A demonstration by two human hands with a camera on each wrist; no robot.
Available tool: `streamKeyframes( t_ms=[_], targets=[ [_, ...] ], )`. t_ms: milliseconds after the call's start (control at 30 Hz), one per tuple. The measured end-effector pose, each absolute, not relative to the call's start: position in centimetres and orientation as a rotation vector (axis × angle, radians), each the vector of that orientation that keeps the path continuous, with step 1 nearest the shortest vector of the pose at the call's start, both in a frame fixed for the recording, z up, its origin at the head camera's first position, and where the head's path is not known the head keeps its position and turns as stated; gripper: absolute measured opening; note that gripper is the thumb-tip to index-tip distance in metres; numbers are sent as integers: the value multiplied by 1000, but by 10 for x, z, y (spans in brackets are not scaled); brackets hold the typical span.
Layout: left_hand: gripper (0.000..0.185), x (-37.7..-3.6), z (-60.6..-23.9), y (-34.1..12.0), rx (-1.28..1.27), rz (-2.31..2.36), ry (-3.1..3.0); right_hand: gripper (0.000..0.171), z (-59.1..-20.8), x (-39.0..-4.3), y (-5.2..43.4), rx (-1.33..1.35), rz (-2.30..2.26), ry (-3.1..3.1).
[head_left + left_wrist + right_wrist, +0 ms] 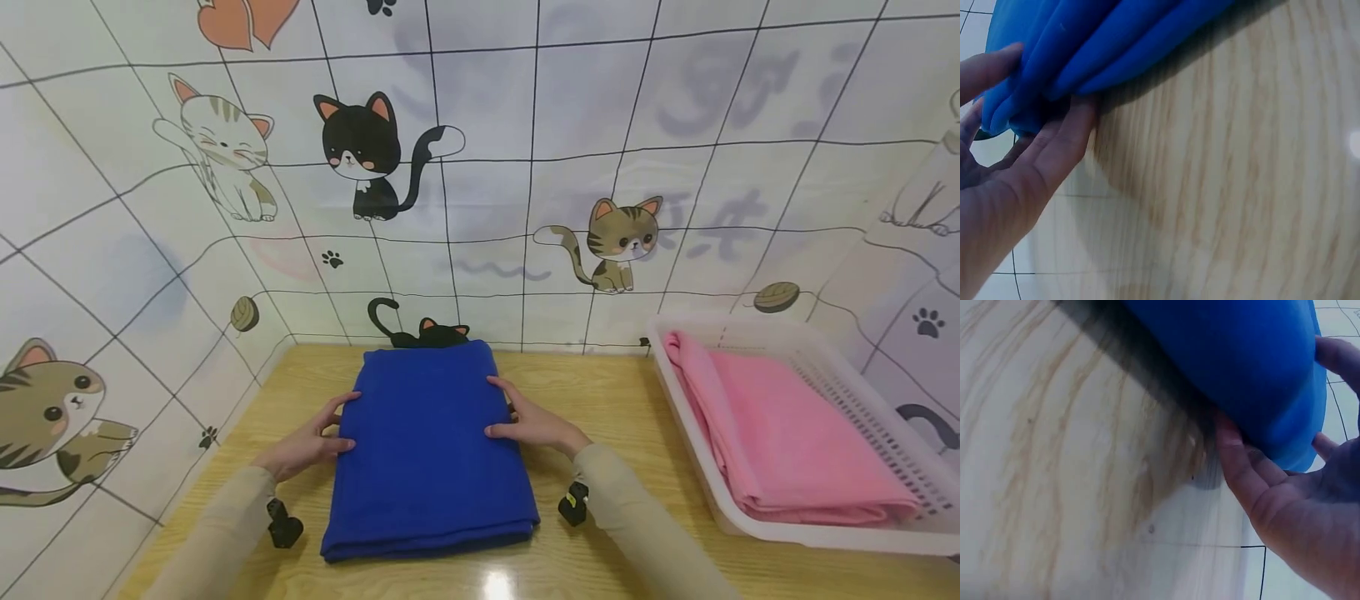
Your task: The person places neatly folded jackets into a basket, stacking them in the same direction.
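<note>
A folded blue cloth [427,450] lies flat on the wooden table, its several layers showing at the near edge. My left hand [311,440] grips its left side, and my right hand [542,423] grips the right side at about the same height. In the left wrist view, the thumb is on the cloth's layered edge [1104,44] while the other fingers [1069,134] reach under it. The right wrist view has fingers [1241,462] tucked beneath the rounded blue edge [1254,381], with the thumb against its upper side. Some fingertips are hidden under the cloth.
On the right of the table [600,383] stands a white plastic basket [686,433] with a folded pink cloth [795,433] inside. Behind and at the left rises a wall covering [487,192] with a grid and cartoon cats. The blue cloth's far end reaches close to it.
</note>
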State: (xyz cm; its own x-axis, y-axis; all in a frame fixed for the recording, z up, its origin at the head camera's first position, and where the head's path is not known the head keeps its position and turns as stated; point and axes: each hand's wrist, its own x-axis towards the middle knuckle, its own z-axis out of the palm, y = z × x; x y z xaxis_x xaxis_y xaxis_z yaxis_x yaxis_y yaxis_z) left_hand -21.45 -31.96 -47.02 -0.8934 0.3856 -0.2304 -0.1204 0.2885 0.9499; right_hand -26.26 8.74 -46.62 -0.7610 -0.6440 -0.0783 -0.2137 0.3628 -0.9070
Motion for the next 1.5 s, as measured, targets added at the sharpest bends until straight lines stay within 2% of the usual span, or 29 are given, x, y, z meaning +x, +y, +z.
streamKeyframes(
  t_ms=[433, 867, 1267, 1500],
  targets=[
    [78, -210, -469, -310, 242, 1776, 2061, 88, -469, -257, 86, -751, -1401, 2251],
    [78, -213, -453, -290, 245, 1796, 2096, 87, -471, -255, 110, -713, -1494, 2232],
    [70, -213, -455, -274, 183, 1827, 2129, 83, -473, -255, 121, -702, -1513, 2205],
    [78, -210, -462, -281, 214, 1795, 2020, 82, -473, -258, 121, -716, -1508, 2175]
  ],
)
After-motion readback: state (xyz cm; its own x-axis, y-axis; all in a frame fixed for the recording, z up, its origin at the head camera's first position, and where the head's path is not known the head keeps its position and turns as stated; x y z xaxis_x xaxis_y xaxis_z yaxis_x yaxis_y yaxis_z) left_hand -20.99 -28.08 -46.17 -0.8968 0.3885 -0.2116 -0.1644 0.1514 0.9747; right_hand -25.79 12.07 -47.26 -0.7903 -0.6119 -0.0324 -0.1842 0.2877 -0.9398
